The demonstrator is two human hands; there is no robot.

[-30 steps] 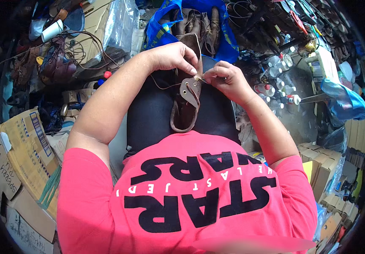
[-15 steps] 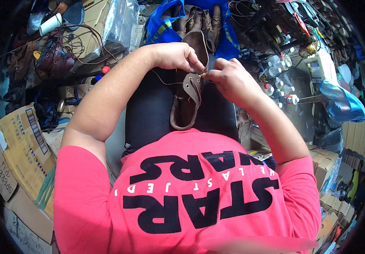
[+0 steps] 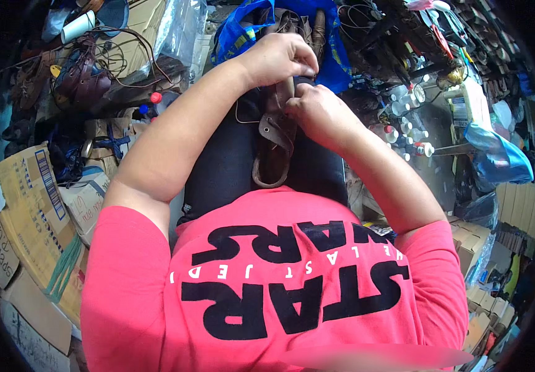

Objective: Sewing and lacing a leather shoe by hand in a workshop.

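Across the lap (image 3: 218, 167), a brown leather shoe (image 3: 274, 168) lies between the thighs, heel toward the wearer, far part under the hands. Left hand (image 3: 283, 59) bent over that part, fingers curled; right hand (image 3: 320, 110) bunched at the shoe's right side, beside the eyelet flap (image 3: 269, 128) — fingertips hidden, cannot tell what either pinches.

Risks, as judged: thin cord (image 3: 238, 113) bows out loose to the left, could snag or knot on a quick pull; shoe might twist if both hands tug one way. Blue bag (image 3: 336, 68) crowds the far edge; bottles (image 3: 424, 149) well off right. Best room — sideways, above the lap.
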